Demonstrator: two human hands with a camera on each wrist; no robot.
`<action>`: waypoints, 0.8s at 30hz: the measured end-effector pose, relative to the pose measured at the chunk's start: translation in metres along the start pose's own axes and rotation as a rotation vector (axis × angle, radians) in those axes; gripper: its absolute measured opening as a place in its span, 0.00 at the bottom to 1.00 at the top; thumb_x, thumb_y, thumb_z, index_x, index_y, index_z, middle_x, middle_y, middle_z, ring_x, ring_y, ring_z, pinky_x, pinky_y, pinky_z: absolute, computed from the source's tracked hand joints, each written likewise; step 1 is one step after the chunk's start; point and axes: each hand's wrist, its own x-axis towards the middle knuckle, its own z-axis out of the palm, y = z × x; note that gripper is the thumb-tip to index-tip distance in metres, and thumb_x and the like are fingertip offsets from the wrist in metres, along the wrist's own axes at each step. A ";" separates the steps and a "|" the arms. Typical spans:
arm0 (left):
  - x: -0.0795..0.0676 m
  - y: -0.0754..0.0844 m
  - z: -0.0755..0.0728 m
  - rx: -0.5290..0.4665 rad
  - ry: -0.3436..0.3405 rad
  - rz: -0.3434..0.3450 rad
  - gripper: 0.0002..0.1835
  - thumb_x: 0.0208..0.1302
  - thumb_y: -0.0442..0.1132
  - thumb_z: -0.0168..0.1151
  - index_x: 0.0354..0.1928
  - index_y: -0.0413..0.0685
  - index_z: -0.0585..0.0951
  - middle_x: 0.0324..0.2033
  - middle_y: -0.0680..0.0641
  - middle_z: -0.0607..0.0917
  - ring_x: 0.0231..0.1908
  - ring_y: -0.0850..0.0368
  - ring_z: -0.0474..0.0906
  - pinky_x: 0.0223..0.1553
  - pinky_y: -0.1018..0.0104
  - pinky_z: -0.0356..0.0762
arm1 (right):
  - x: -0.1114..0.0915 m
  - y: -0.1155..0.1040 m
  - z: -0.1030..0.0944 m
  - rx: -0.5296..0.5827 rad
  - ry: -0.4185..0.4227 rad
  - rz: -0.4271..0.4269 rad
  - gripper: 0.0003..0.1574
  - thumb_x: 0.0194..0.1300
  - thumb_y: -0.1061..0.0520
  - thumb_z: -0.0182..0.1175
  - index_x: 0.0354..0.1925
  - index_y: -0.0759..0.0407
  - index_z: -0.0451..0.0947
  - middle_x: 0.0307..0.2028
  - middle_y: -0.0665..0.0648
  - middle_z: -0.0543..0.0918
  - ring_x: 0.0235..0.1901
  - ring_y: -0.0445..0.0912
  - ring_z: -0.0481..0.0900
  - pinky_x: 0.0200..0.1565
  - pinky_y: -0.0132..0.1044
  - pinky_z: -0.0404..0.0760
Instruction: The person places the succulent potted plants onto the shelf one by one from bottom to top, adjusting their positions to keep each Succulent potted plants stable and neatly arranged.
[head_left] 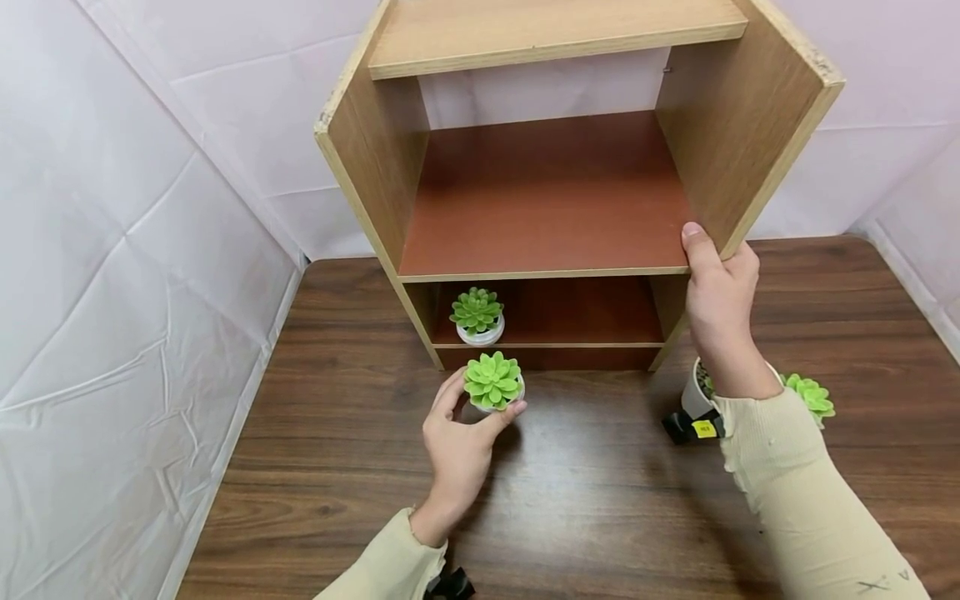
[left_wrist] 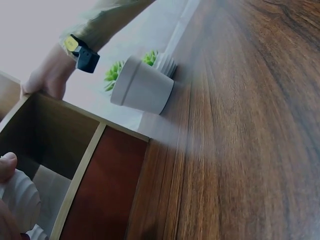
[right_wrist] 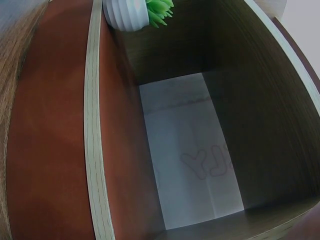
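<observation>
My left hand holds a potted succulent between thumb and fingers, just in front of the wooden shelf unit's lowest compartment. The plant has bright green leaves, and its white ribbed pot shows in the left wrist view. Behind it, a similar potted succulent stands on the bottom shelf, near the left end. With my right hand I grip the front edge of the unit's right side panel, thumb on the inner side by the middle shelf.
On the table, right of the unit, stand a plain white pot and another green succulent, both partly hidden by my right arm. White sheeting hangs at the left and back.
</observation>
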 end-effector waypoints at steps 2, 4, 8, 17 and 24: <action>0.000 0.009 0.002 0.008 -0.006 -0.003 0.32 0.37 0.26 0.82 0.51 0.32 0.83 0.53 0.39 0.79 0.56 0.49 0.74 0.57 0.56 0.70 | 0.000 0.000 0.000 -0.003 0.001 0.001 0.10 0.67 0.58 0.62 0.43 0.63 0.83 0.32 0.55 0.84 0.36 0.45 0.79 0.44 0.32 0.71; -0.001 0.019 0.005 0.016 -0.012 -0.007 0.32 0.37 0.25 0.82 0.51 0.31 0.82 0.52 0.38 0.80 0.55 0.48 0.75 0.57 0.55 0.70 | 0.000 -0.001 -0.001 -0.011 0.002 0.005 0.11 0.67 0.57 0.62 0.43 0.63 0.83 0.33 0.55 0.84 0.37 0.45 0.79 0.44 0.33 0.71; 0.000 0.010 0.010 0.010 -0.015 -0.021 0.32 0.37 0.27 0.82 0.52 0.34 0.83 0.53 0.40 0.79 0.56 0.49 0.74 0.58 0.56 0.69 | 0.000 0.000 -0.001 -0.024 -0.001 0.006 0.11 0.67 0.57 0.62 0.44 0.63 0.82 0.33 0.55 0.84 0.37 0.45 0.79 0.45 0.33 0.70; 0.001 -0.016 0.014 -0.011 -0.019 0.023 0.33 0.37 0.36 0.85 0.52 0.44 0.85 0.52 0.48 0.80 0.56 0.54 0.74 0.57 0.61 0.69 | 0.000 0.001 -0.001 -0.028 -0.010 0.000 0.12 0.67 0.56 0.62 0.44 0.63 0.82 0.34 0.55 0.84 0.38 0.46 0.79 0.45 0.33 0.70; -0.001 0.017 0.017 0.004 -0.021 -0.004 0.31 0.37 0.28 0.83 0.50 0.36 0.84 0.51 0.43 0.81 0.56 0.52 0.74 0.60 0.59 0.65 | 0.001 0.001 -0.001 -0.011 -0.007 0.004 0.11 0.67 0.57 0.62 0.44 0.63 0.82 0.33 0.55 0.84 0.38 0.45 0.79 0.46 0.33 0.71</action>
